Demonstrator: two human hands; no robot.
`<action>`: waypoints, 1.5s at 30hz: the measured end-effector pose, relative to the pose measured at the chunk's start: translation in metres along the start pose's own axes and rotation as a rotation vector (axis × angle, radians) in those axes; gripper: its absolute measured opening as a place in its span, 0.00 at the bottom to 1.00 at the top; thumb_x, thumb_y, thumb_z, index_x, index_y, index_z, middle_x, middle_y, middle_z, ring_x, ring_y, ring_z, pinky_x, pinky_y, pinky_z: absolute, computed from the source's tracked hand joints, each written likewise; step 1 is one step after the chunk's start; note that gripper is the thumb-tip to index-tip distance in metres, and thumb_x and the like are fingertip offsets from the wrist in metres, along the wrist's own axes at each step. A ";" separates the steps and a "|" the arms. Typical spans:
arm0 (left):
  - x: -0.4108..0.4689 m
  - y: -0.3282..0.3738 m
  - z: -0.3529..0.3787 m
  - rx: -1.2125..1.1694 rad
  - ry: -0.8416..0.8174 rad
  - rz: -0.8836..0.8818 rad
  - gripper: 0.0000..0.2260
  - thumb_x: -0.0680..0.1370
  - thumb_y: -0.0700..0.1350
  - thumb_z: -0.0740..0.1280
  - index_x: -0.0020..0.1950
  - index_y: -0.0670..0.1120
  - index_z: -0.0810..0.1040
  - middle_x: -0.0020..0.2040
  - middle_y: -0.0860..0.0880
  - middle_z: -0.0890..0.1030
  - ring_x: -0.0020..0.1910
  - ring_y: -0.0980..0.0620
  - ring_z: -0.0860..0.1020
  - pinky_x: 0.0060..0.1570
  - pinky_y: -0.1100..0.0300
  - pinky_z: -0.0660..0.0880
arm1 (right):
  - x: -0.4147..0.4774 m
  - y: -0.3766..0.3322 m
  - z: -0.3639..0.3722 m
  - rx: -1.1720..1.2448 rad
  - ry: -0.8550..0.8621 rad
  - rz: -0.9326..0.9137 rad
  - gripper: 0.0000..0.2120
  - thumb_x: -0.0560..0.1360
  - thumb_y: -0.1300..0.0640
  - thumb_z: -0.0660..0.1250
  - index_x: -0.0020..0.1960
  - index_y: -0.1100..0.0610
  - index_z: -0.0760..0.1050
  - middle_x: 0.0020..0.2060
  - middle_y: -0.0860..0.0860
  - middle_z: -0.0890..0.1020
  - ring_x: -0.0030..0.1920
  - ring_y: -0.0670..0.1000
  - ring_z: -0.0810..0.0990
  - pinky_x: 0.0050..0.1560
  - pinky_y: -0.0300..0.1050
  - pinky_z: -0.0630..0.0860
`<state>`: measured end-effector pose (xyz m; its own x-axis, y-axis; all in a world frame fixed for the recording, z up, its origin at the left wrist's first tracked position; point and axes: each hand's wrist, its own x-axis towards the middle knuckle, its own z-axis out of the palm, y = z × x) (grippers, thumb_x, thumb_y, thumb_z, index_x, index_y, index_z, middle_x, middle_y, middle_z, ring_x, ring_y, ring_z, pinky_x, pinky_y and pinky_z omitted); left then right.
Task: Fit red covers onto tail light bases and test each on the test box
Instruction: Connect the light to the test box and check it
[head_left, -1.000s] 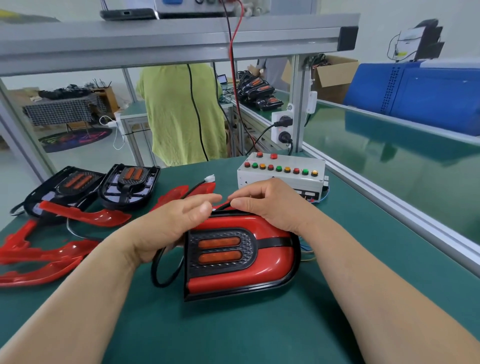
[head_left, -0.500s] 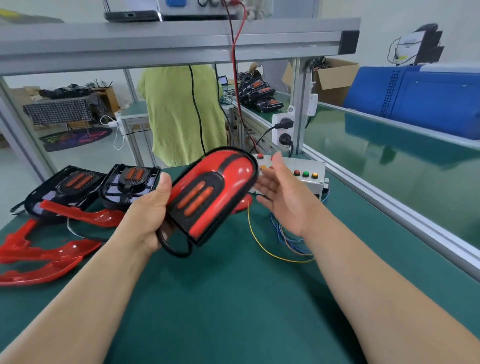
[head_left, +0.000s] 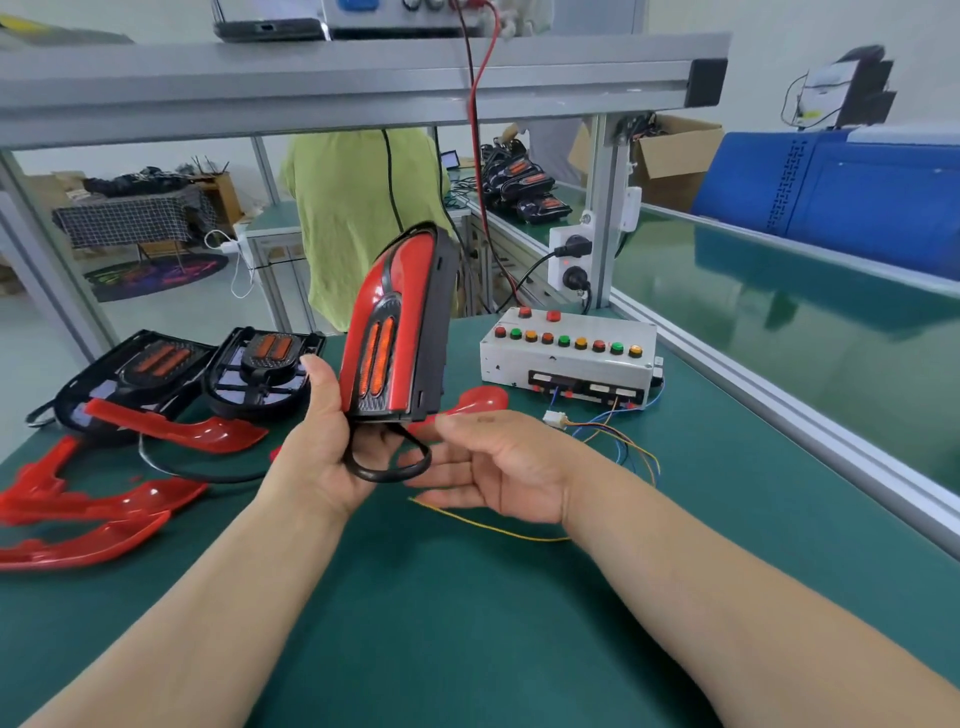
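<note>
Tail light (head_left: 400, 332), with its red cover seated on the black base, stands nearly upright in the air above the green worktop (head_left: 467, 639). Its narrow end points up and its two orange strips face left. My left hand (head_left: 324, 447) grips it at the wide lower end. The thumb lies up along the red face, and the other fingers pass behind the housing, where I cannot see them. A black cable loop (head_left: 389, 467) hangs from the bottom of the light, between my two hands.

My right hand (head_left: 498, 462) hovers just below and to the right of the light, palm turned up, its fingers straight, relaxed and holding nothing. I cannot tell whether the fingertips touch the cable loop.

The test box (head_left: 566, 358) sits on the worktop beyond my right hand, with a row of red, green and orange buttons on top. A white connector (head_left: 555, 418) on coloured wires lies loose in front of it, apart from the light. A yellow wire (head_left: 488, 526) runs across the worktop under my right wrist.

To the left lie an outer base (head_left: 150, 364) and an inner base (head_left: 265, 364), both uncovered, with loose red covers (head_left: 176, 428) in front of them. One more red cover (head_left: 480, 400) lies between the light and the box. A person in a green shirt (head_left: 358, 223) stands beyond the worktop.
</note>
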<state>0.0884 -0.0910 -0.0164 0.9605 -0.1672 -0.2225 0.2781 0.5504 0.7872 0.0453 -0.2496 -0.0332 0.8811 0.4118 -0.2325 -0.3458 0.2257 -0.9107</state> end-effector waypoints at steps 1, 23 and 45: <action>-0.001 -0.001 0.001 0.009 -0.011 -0.006 0.41 0.76 0.72 0.49 0.67 0.39 0.75 0.59 0.38 0.82 0.59 0.42 0.82 0.59 0.46 0.77 | 0.000 0.001 0.000 -0.003 -0.015 0.007 0.09 0.81 0.56 0.62 0.50 0.56 0.80 0.43 0.54 0.86 0.44 0.50 0.86 0.46 0.45 0.83; -0.006 -0.005 -0.002 -0.011 -0.149 -0.004 0.34 0.70 0.66 0.61 0.63 0.40 0.80 0.59 0.40 0.83 0.56 0.44 0.83 0.42 0.48 0.82 | 0.005 -0.009 -0.023 0.128 0.252 -0.210 0.18 0.78 0.70 0.57 0.42 0.55 0.80 0.38 0.51 0.82 0.40 0.48 0.80 0.45 0.44 0.79; -0.002 -0.013 -0.005 -0.042 -0.141 0.026 0.25 0.84 0.60 0.50 0.66 0.46 0.77 0.62 0.43 0.82 0.60 0.46 0.81 0.57 0.49 0.80 | -0.001 -0.016 -0.019 0.185 0.164 -0.444 0.35 0.73 0.28 0.55 0.67 0.52 0.76 0.62 0.52 0.82 0.63 0.53 0.80 0.69 0.58 0.71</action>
<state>0.0828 -0.0933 -0.0288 0.9573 -0.2644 -0.1168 0.2561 0.5889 0.7665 0.0564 -0.2706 -0.0249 0.9900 0.1000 0.0991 0.0351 0.5058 -0.8619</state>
